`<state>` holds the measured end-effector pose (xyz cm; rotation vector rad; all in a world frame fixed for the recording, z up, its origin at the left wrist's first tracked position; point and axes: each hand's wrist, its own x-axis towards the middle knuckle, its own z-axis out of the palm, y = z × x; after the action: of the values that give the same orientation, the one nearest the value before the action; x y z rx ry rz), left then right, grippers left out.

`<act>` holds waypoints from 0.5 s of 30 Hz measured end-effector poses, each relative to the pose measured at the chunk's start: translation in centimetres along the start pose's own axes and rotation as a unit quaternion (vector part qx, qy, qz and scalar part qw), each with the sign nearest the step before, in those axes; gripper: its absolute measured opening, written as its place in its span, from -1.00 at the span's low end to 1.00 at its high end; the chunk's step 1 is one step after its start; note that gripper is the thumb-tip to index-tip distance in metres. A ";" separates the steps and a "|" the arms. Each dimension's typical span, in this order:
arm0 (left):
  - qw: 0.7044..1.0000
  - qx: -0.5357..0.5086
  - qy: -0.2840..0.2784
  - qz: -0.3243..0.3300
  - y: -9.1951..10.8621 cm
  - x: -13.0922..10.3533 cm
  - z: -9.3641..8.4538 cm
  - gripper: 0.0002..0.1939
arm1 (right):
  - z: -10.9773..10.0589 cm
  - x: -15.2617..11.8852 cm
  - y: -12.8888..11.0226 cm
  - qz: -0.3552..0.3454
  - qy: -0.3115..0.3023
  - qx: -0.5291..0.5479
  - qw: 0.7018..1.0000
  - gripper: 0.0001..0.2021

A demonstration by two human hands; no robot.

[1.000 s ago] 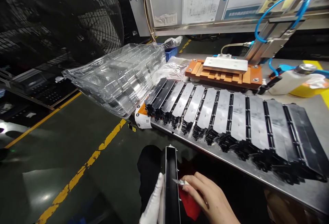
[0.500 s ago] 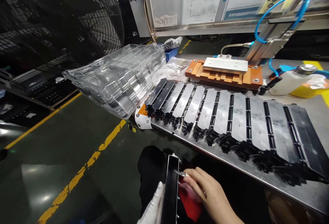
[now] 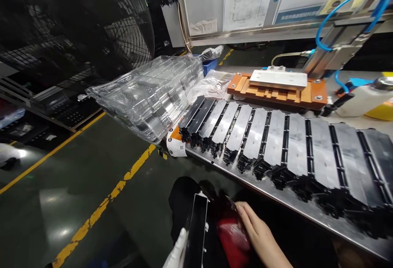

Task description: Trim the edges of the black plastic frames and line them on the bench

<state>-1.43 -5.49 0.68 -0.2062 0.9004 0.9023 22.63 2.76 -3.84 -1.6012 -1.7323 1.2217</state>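
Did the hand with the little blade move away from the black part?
Yes. The right hand and its blade have pulled off to the right of the black part, judged against the left hand holding that part.

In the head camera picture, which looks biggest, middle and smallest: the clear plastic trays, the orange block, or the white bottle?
1. Clear plastic trays
2. Orange block
3. White bottle, partly cut off at the edge, so less sure.

White glove on left hand, right hand bare

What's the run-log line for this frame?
left hand: gloved, holds black part | right hand: bare, holds small blade off part | row of parts on bench
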 end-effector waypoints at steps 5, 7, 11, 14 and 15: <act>1.000 0.005 -0.001 0.013 0.8 0.7 0.9 -0.67 | 0.6 -1.9 -5.3 -0.032 -0.098 0.119 0.988 -0.63; 1.000 0.012 -0.007 0.005 0.8 0.9 1.4 -0.65 | 0.9 -1.7 -6.1 -0.050 -0.069 0.094 0.992 -0.67; 1.000 0.021 -0.018 -0.005 0.6 0.9 2.3 -0.63 | 0.8 -1.5 -6.0 -0.106 0.001 0.012 0.994 -0.71; 1.000 0.022 -0.018 -0.008 0.6 1.0 2.7 -0.62 | 0.2 -2.1 -5.7 -0.170 -0.021 -0.050 0.984 -0.75; 1.000 0.022 -0.017 -0.008 0.6 1.0 2.8 -0.62 | 0.1 -2.4 -5.6 -0.184 -0.042 -0.065 0.980 -0.77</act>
<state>0.05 -3.07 1.78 -0.1588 0.8844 0.8686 20.08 0.96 1.40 -1.2343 -2.0856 1.0238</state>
